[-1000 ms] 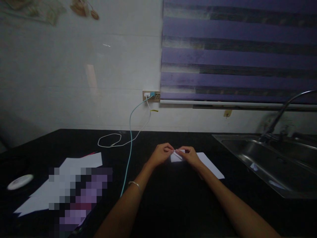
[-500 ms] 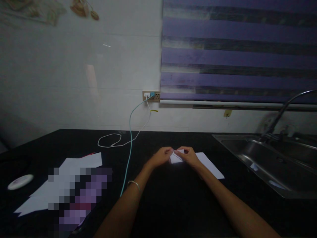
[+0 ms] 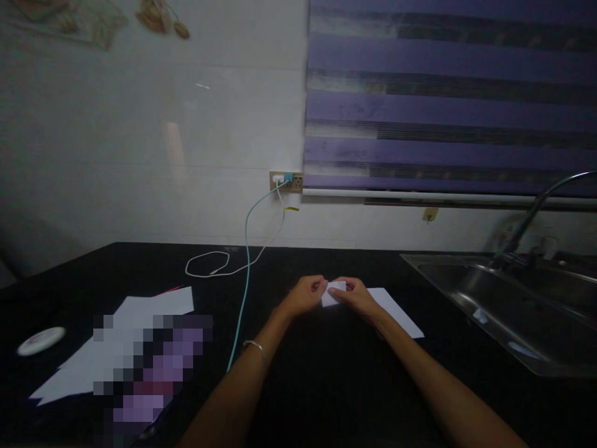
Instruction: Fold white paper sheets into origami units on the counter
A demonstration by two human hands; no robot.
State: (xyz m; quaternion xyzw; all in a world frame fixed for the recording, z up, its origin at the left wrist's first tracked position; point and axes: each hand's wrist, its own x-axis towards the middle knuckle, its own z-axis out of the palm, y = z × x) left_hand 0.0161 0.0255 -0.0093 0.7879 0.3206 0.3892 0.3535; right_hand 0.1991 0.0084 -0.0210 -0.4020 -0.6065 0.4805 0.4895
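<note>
Head view shows me the left hand [image 3: 305, 294] and right hand [image 3: 358, 298] meeting at a small, flat, white paper piece [image 3: 328, 300], which sits well to the left of the silvery stainless-steel sink [image 3: 471, 308], over the black, dark-surfaced counter [image 3: 303, 386]. Half a second ago a slanting strip crossed this piece; now I see a plain face, with the right thumb laid on it. I take that to mean a flap has been smoothed down or turned away from me; I can't tell which. The right thumb pinches the piece against fingers behind it, and the left fingertips, curled close together, seem to nip its upper left corner. A larger, flat, white paper sheet [image 3: 396, 313] lies just beside the right hand, toward the sink.
</note>
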